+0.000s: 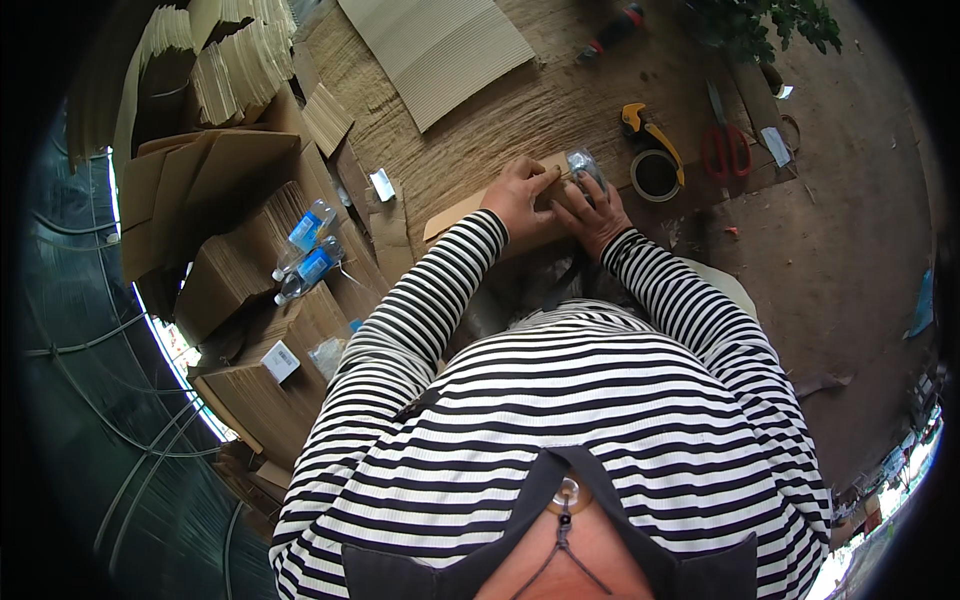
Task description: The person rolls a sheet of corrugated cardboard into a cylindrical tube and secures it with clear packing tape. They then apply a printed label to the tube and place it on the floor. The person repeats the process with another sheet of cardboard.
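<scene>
Across a long brown cardboard box (456, 214) in front of me, my left hand (523, 196) rests with its fingers and thumb gripping the top. My right hand (598, 217) is beside it, at the box's right end. Its fingers curl over a shiny clear plastic item (583, 160), whose exact kind is partly hidden. The two hands nearly touch above the cardboard. Just right of them, a tape roll (634, 177) lies with a yellow-and-black hand tool (663, 142) against it.
Red-handled scissors (726, 154) and a red-and-black handled tool (611, 33) lie beyond. A corrugated cardboard sheet (442, 60) is at the back. On the left are stacked cardboard boxes (225, 270) and plastic bottles (309, 270). Green leaves (795, 26) hang at upper right.
</scene>
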{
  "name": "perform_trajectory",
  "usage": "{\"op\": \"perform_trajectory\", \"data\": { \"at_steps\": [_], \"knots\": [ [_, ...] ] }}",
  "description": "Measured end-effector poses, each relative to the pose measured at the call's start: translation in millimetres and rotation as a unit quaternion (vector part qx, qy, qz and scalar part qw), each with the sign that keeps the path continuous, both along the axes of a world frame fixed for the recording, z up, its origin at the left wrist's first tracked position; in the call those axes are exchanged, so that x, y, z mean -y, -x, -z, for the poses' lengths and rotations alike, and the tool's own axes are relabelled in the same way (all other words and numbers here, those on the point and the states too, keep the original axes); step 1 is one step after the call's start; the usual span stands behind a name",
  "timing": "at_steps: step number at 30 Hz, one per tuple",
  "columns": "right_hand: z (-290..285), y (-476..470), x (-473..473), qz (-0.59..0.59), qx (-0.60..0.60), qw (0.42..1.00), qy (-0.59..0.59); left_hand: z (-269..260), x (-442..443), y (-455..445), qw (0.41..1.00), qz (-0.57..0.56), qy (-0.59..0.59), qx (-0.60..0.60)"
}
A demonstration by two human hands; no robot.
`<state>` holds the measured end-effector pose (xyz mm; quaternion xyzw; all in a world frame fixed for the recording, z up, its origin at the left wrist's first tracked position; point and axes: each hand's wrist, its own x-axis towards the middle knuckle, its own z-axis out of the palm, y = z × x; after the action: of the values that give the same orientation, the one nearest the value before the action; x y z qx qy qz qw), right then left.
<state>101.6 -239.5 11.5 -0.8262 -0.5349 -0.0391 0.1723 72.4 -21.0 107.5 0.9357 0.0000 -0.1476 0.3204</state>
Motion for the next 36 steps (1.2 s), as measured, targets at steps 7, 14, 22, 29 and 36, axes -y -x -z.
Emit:
{"op": "perform_trajectory", "data": {
  "at_steps": [7,14,22,29,36],
  "knots": [
    [-43,-25,50,-0.004,-0.1,0.995,-0.001,20,45,41,0.987,-0.026,-0.128,0.089],
    [-35,-114,66,0.361,-0.299,0.852,0.231,9,62,43,0.979,-0.034,-0.19,0.073],
    [-43,-160,53,0.325,-0.424,0.797,0.281,8,57,39,0.98,-0.018,-0.194,0.047],
    [-77,-102,104,0.152,-0.665,0.713,-0.163,16,44,48,0.981,0.008,-0.167,0.102],
    [-67,-68,35,0.239,-0.564,0.785,-0.094,25,40,38,0.978,0.059,-0.153,0.127]
  ]
}}
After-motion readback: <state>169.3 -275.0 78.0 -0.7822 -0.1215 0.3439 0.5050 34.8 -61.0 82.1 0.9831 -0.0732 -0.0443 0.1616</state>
